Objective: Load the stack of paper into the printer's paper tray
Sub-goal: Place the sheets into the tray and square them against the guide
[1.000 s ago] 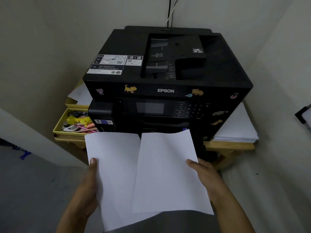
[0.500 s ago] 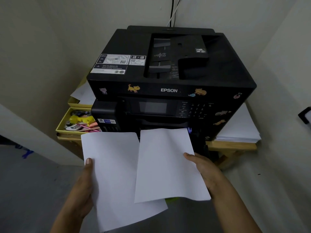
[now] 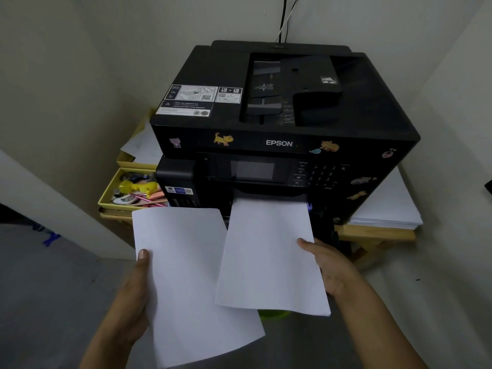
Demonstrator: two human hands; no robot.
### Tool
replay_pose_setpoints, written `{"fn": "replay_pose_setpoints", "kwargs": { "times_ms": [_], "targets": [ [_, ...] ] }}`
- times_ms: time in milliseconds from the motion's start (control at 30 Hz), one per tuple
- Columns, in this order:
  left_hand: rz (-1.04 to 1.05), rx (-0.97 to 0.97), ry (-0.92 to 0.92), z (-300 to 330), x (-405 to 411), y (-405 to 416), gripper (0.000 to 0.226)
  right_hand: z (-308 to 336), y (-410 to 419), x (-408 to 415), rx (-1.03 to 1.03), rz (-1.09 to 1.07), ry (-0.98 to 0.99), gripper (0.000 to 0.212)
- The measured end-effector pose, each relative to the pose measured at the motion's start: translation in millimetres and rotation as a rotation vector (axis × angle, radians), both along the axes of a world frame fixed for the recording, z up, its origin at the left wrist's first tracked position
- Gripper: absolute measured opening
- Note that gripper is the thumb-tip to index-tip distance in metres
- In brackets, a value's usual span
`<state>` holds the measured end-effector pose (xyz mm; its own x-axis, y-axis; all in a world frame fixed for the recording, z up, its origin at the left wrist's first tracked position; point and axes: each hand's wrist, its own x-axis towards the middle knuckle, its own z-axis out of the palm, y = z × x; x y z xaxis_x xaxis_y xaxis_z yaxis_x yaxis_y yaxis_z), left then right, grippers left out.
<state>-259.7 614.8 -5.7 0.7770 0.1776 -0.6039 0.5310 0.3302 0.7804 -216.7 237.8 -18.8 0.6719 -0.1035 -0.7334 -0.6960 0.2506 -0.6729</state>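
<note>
Right-hand paper (image 3: pixel 269 251): white sheets, far edge at the front slot of the printer (image 3: pixel 279 123), just under the control panel (image 3: pixel 255 170); whether the edge is actually inside the slot is hard to tell from this angle. Right hand (image 3: pixel 330 267) holds it at the right edge, thumb on top, fingers curled under and hidden.

Left-hand paper (image 3: pixel 186 278): second white batch, held lower and to the left, overlapped by the right batch along its right side, far edge short of the printer front. Left hand (image 3: pixel 133 296) grips its left edge, thumb (image 3: pixel 143 258) flat on top, fingers underneath out of sight.

Printer: black, EPSON logo on front, cat stickers (image 3: pixel 223 139) along the front band, instruction labels (image 3: pixel 197 98) on the lid, document feeder on top. Sits on a wooden bench (image 3: pixel 372 231) in a wall corner.

Paper stack (image 3: pixel 386 209) lies on the bench just right of the printer. Yellow tray (image 3: pixel 106 195) to the left, holding small coloured clutter; another yellow tray behind it with loose sheets (image 3: pixel 141 147). Two cables (image 3: pixel 285 20) run up the wall behind the printer. Green object (image 3: pixel 271 313) peeks out below the right-hand paper. Grey floor (image 3: pixel 53 288) below.
</note>
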Motion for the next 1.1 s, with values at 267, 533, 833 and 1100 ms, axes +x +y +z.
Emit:
{"fn": "replay_pose_setpoints", "kwargs": {
  "times_ms": [267,533,833,1100],
  "targets": [
    [-0.004,0.007,-0.002,-2,2,2,0.064,-16,2,28,-0.013,-0.003,-0.013,0.030],
    [-0.002,0.019,0.001,-3,2,4,0.057,-26,0,27,-0.053,0.010,-0.064,0.035],
    [0.008,0.022,-0.014,-10,4,8,0.062,-27,0,33,0.027,-0.007,-0.099,0.029],
    [-0.002,0.015,-0.027,-8,3,8,0.061,-22,3,70,-0.084,-0.005,-0.117,0.039]
  ]
}}
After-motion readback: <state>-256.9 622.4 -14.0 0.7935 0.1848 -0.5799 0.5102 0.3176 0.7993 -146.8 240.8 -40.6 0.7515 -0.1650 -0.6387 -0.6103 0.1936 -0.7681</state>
